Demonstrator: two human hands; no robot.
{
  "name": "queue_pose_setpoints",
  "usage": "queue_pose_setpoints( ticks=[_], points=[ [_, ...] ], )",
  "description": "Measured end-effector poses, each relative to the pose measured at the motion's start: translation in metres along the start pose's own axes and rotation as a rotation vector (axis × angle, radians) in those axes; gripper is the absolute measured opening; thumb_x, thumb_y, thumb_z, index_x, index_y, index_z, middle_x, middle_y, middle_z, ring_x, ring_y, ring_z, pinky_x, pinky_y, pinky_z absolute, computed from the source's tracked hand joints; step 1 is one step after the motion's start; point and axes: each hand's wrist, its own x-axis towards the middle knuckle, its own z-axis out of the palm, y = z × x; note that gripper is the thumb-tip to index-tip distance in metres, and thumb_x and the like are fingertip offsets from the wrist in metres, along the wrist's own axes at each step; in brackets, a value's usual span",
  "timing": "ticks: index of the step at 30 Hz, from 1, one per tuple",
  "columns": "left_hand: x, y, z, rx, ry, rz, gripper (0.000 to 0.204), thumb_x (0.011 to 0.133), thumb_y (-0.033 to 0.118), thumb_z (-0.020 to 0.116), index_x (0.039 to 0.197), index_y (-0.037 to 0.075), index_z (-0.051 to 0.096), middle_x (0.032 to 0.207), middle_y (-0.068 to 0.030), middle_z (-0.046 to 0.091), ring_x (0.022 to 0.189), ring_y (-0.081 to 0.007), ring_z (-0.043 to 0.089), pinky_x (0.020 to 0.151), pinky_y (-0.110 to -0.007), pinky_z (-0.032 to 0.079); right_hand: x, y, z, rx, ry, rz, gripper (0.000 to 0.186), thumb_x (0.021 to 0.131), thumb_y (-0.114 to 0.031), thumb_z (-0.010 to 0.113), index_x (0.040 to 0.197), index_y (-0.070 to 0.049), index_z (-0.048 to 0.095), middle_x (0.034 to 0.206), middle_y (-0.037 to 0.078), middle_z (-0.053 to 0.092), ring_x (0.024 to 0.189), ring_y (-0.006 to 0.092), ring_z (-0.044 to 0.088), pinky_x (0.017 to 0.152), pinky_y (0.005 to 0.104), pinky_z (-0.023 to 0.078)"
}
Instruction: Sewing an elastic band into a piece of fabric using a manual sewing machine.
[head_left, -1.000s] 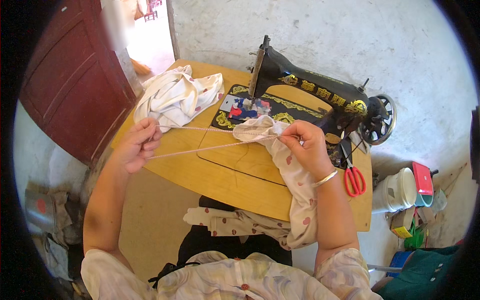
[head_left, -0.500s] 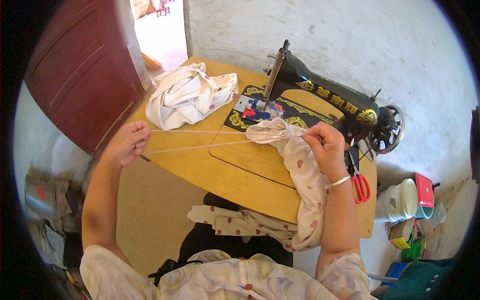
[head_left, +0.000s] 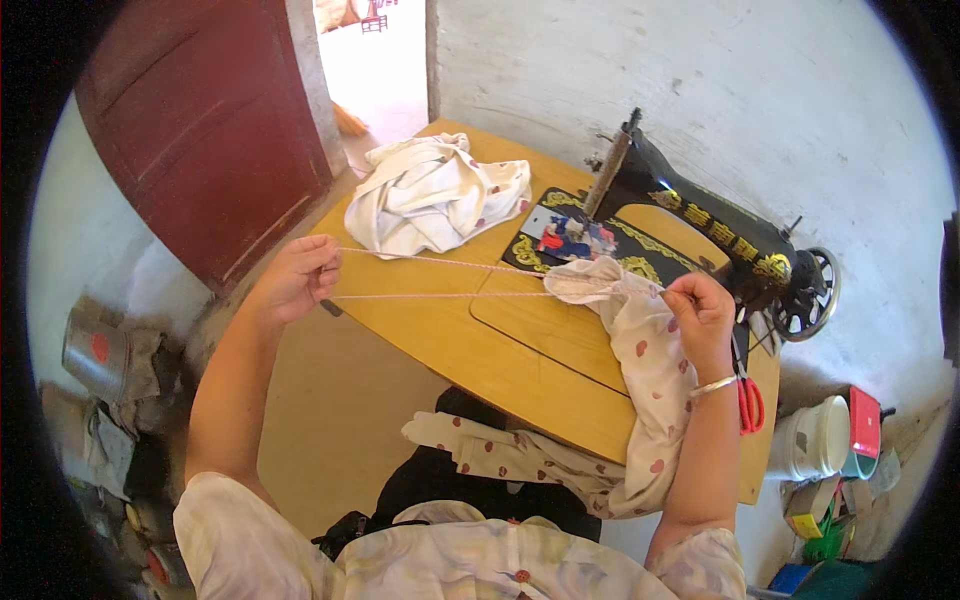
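- Head view: the left hand and the right hand are standing well apart above the table.
- Left fingers are curling closed on one end of the thin cord; right thumb and fingertips are pinching the other end.
- Between the hands, the cord is running in two nearly straight strands, one above the other.
- Heart-print cloth is lying beneath the right hand and hanging over the near table edge.
- Beyond it, the black sewing machine is standing on the table.
- Red-handled scissors are lying just beside the right wrist.
- Crumpled pale cloth is resting at the table's far left.
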Motion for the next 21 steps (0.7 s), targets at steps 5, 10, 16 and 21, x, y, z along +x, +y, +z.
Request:
queue_pose_setpoints(
  ticks=[5, 10, 16, 21],
  points=[
    [-0.001, -0.001, -0.004, 0.007, -0.01, -0.006, 0.016, 0.085, 0.016, 0.051, 0.071, 0.012, 0.043, 0.063, 0.0047, 0.04, 0.052, -0.0046, 0.037, 0.042, -0.017, 0.028, -0.001, -0.01, -0.003, -0.015, -0.008, 0.023, 0.008, 0.072, 0.0, 0.061, 0.069, 0.0, 0.053, 0.06, 0.0, 0.048, 0.05, 0.0062, 0.044, 0.046, 0.0198, 0.036],
    [0.005, -0.005, 0.005, 0.009, -0.051, -0.027, 0.015, 0.084, 0.016, 0.051, 0.072, 0.011, 0.045, 0.064, 0.0039, 0.041, 0.053, -0.0053, 0.039, 0.044, -0.019, 0.03, -0.001, -0.005, -0.002, 0.021, -0.009, 0.029, 0.008, 0.072, 0.001, 0.06, 0.07, 0.0, 0.053, 0.061, 0.0, 0.048, 0.05, 0.0056, 0.043, 0.046, 0.0191, 0.036],
    [0.011, -0.014, 0.044, -0.066, -0.136, -0.056, 0.013, 0.084, 0.017, 0.052, 0.074, 0.01, 0.048, 0.065, 0.0035, 0.043, 0.056, -0.007, 0.043, 0.047, -0.02, 0.036, -0.002, -0.003, 0.009, 0.075, -0.051, -0.034, 0.007, 0.071, 0.003, 0.06, 0.069, 0.0, 0.053, 0.062, 0.0, 0.048, 0.055, 0.0062, 0.044, 0.049, 0.0188, 0.036],
    [0.014, -0.021, 0.084, -0.091, -0.236, -0.093, 0.011, 0.084, 0.019, 0.052, 0.077, 0.011, 0.048, 0.066, 0.0035, 0.044, 0.057, -0.0074, 0.045, 0.046, -0.02, 0.037, -0.004, -0.022, 0.019, 0.278, -0.127, 0.116, 0.006, 0.071, 0.003, 0.06, 0.07, 0.001, 0.054, 0.062, 0.0, 0.048, 0.056, 0.0068, 0.045, 0.05, 0.0202, 0.037]
  ],
)
